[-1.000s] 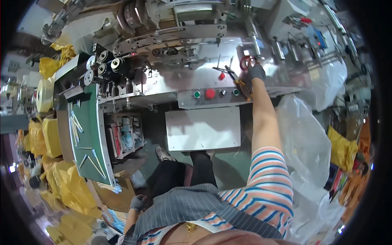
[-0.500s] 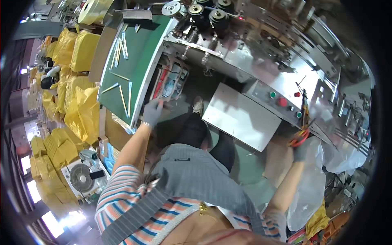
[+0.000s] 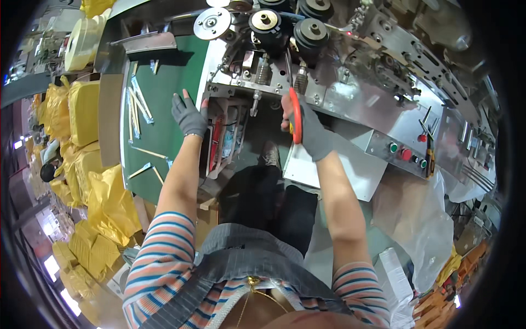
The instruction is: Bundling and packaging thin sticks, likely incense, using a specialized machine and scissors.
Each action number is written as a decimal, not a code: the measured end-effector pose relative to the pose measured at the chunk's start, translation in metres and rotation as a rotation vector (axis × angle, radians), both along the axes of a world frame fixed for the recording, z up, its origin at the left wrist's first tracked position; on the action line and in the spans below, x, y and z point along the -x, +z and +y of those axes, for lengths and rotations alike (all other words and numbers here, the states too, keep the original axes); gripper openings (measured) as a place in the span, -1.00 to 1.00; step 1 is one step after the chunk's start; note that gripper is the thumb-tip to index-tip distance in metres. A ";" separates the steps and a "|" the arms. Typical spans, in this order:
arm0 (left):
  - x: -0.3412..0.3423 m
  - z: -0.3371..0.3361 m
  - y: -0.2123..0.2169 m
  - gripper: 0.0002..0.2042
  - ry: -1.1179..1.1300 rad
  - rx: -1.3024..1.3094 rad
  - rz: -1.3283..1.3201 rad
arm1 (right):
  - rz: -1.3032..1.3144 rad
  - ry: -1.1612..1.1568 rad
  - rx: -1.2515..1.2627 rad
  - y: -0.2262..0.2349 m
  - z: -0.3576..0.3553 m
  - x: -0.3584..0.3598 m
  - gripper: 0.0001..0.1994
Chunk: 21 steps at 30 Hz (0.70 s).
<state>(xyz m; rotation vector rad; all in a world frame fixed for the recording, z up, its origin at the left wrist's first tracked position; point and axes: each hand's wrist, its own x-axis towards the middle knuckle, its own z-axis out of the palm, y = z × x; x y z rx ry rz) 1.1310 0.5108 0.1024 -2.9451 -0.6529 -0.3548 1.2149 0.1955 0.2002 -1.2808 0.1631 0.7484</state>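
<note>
light: bright, even | glare: steel machine (image 3: 383,104) | edges: bent, dark rim

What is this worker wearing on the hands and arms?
Both the left hand and the right hand wear dark grey fingerless gloves. The forearms are bare; short striped sleeves in orange, white and blue cover the upper arms.

The scene is seen from a single head-worn fisheye view, aimed steeply down over the torso. The machine (image 3: 350,82) and green worktop (image 3: 164,109) are met at arm's length, and straight edges are bent toward the rim.
</note>
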 end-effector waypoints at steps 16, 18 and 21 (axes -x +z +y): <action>-0.004 -0.002 0.011 -0.27 0.000 -0.029 0.027 | -0.219 0.390 0.495 0.022 0.001 -0.061 -0.32; -0.003 -0.002 0.011 -0.27 0.001 -0.032 0.034 | -0.185 0.423 0.517 0.029 0.001 -0.064 -0.33; -0.003 -0.003 0.011 -0.26 0.008 -0.033 0.033 | -0.320 0.484 0.510 0.031 0.001 -0.071 -0.33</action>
